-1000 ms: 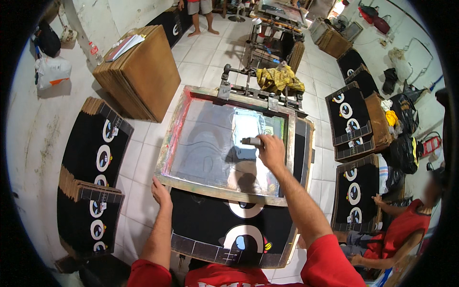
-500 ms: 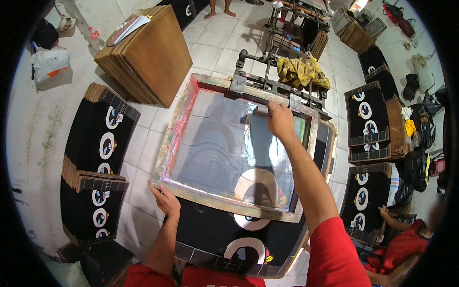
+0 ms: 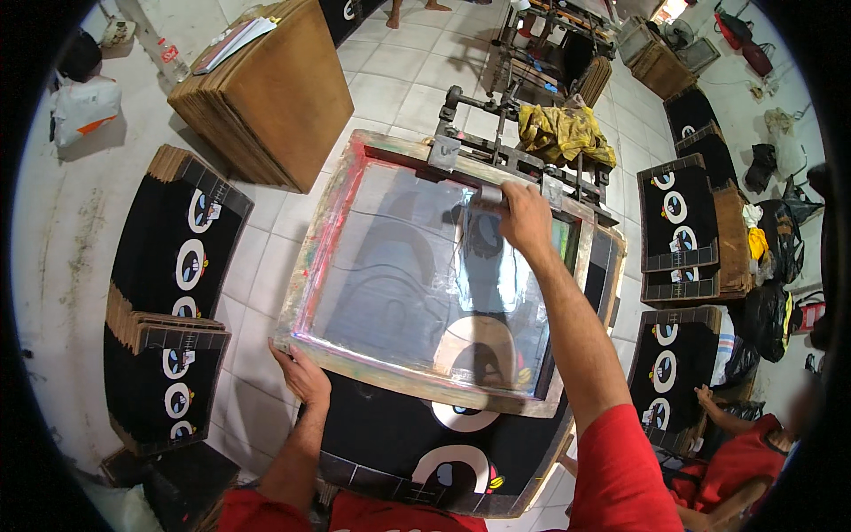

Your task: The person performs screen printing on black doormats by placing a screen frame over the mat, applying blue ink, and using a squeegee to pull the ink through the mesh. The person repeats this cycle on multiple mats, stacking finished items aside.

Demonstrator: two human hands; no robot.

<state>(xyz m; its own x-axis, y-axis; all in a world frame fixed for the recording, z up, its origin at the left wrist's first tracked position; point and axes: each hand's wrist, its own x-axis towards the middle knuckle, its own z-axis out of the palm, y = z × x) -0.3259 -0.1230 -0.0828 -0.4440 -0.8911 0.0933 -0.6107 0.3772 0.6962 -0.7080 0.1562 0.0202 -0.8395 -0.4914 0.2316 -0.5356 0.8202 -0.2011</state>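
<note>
A wooden screen printing frame [image 3: 417, 379] with a see-through mesh lies tilted over a black printed fabric panel [image 3: 372, 443] bearing white rings. My left hand [image 3: 306, 377] grips the frame's near left corner, fingers tucked against its edge. At the far side, my right hand [image 3: 527, 217] is closed round a greyish squeegee [image 3: 489, 197], which stands inside the frame against the mesh. Its blade is largely hidden by my hand. Metal clamps [image 3: 443, 152] join the frame's far rail to a dark hinge bar.
Stacks of boards with black printed panels [image 3: 177, 239] stand on the left, and more panels [image 3: 678, 213] on the right. Brown boards [image 3: 275, 97] are piled at the far left. A yellow stained cloth [image 3: 563, 133] hangs over the metal rig. A person in red [image 3: 745, 461] sits at the right.
The view has shifted slightly. My right hand stays at the frame's far side with the squeegee, and my left hand stays at the near left corner.
</note>
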